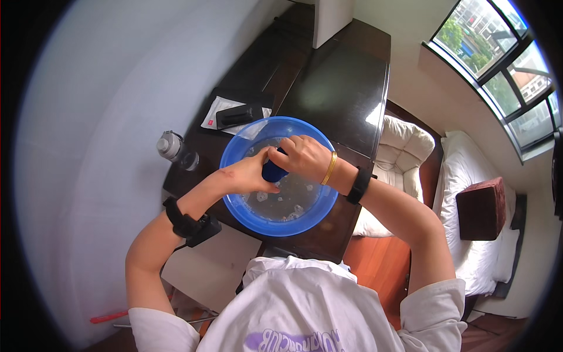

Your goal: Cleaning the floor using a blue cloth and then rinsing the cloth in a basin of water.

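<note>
Over a blue plastic basin [281, 229], both of my hands are on a dark blue, rounded object [273, 172], perhaps a cup. My left hand [250, 172] grips it from the left, with the thumb extended along its near side. My right hand [305, 157] is bent over its top right side with curled fingers. The fingers hide much of the object, so I cannot tell whether they reach inside it. Cloudy water [286, 198] with patches of foam lies in the basin below.
The basin stands on a dark, glossy table [338, 92]. To its left is a grey-lidded clear bottle [178, 150]. Behind it, a black case [235, 115] lies on a white packet [215, 110]. A cream padded chair [404, 145] is beyond the table's right edge.
</note>
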Demonstrator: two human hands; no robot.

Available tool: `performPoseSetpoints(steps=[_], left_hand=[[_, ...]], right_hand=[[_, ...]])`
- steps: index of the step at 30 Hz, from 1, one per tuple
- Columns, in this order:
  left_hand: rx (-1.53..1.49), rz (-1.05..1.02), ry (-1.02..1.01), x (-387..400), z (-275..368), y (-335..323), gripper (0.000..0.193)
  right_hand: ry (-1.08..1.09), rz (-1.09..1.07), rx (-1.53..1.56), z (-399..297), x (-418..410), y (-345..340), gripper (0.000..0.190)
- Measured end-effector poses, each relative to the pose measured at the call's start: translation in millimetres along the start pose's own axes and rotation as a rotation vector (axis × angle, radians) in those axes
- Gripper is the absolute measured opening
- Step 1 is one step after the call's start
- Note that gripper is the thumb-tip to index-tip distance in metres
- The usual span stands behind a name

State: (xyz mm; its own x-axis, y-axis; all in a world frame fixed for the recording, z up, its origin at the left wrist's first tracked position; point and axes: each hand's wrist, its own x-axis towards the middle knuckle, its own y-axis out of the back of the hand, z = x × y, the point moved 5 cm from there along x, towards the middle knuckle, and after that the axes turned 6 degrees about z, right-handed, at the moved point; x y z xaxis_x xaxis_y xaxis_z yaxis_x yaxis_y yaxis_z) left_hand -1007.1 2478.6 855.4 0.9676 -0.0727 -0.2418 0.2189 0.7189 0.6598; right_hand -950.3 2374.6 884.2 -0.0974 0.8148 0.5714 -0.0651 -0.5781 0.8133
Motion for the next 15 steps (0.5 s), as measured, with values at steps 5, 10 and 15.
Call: performPoseSetpoints(steps=[5,10,15], left_hand=[[0.176,0.077,0.097,12.3,0.1,2.3,0.088],[0.368,0.165,0.066,18.9,-5.4,-7.6,0.09],[0.491,0.299,-0.116,22.2,-11.6,-13.5,0.086]], right_hand=[[-0.224,-0.088,0.045,9.1,-9.5,-23.8,0.025],[-0.545,-0.207,0.239,12.0,-22.4,-42.3,0.024],[-0.916,-0.264,0.473,10.4,-37.2,-57.0,0.026]])
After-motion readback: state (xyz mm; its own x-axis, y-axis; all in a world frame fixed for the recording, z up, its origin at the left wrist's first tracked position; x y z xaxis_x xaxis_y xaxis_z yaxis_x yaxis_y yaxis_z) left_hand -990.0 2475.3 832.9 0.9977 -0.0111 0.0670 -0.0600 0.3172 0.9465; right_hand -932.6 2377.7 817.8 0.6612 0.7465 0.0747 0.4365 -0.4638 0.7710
